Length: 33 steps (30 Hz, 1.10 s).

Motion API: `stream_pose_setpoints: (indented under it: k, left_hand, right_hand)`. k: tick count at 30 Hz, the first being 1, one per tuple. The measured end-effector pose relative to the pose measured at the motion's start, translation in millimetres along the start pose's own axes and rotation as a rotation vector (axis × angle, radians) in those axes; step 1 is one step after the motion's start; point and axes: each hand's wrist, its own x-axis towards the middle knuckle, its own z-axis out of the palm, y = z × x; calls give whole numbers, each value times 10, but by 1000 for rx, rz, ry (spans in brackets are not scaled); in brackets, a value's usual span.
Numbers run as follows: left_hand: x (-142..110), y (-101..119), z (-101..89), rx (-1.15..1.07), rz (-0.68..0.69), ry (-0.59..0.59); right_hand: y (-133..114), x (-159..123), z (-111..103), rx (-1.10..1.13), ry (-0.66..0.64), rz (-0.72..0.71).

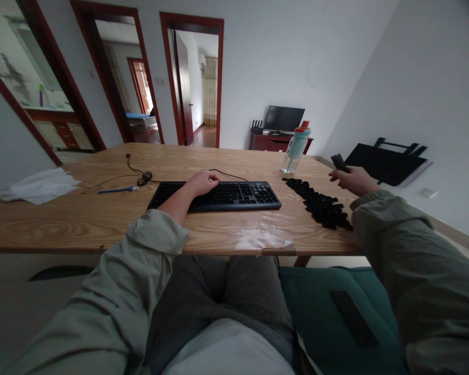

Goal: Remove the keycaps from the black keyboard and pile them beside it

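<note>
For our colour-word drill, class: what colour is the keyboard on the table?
Black; the keyboard shows best in the head view.

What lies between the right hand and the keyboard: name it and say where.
A strip of black pieces lies on the tabletop between the right hand and the keyboard, to the keyboard's right. The bottle stands farther back, apparently off the direct line.
</note>
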Motion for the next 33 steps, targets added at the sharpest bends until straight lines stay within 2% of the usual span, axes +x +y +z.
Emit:
stream_pose_setpoints:
  k: [2, 6, 9, 11, 13, 15, 18, 21, 23, 26, 33]
  left_hand:
    - [-3, 4, -5, 0, -3, -8]
    - [-14, 20, 0, -11, -10, -10]
    - [-14, 32, -1, -6, 2, -21]
    - [-8, 9, -28, 5, 0, -19]
    - [-8, -74, -95, 10, -26, 13]
    - [-30, -239, -206, 0, -85, 73]
    - [-129, -611, -404, -31, -235, 135]
    - [-270, -989, -539, -32, -357, 189]
    - [-341, -1154, -573, -63, -414, 217]
    - [-373, -1229, -570, -89, -447, 243]
    - [-335, -1109, -541, -60, -389, 196]
  right_hand:
    - [-393, -152, 174, 137, 23, -40]
    - [-999, -520, 738, 377, -78, -175]
    - [-1194, -708, 1206, 536, -130, -159]
    - [-1236, -775, 1454, 716, -164, -49]
    - [-1248, -809, 1609, 898, -186, 97]
    - [-1248, -820, 1670, 1046, -190, 183]
    - [-1239, -816, 1668, 1202, -189, 190]
    - [-1211, -809, 1692, 1218, -195, 190]
    - [-1185, -811, 1745, 1188, -191, 175]
    - [-1153, -816, 1834, 1165, -184, 157]
    - [-1165, -840, 1941, 1203, -194, 162]
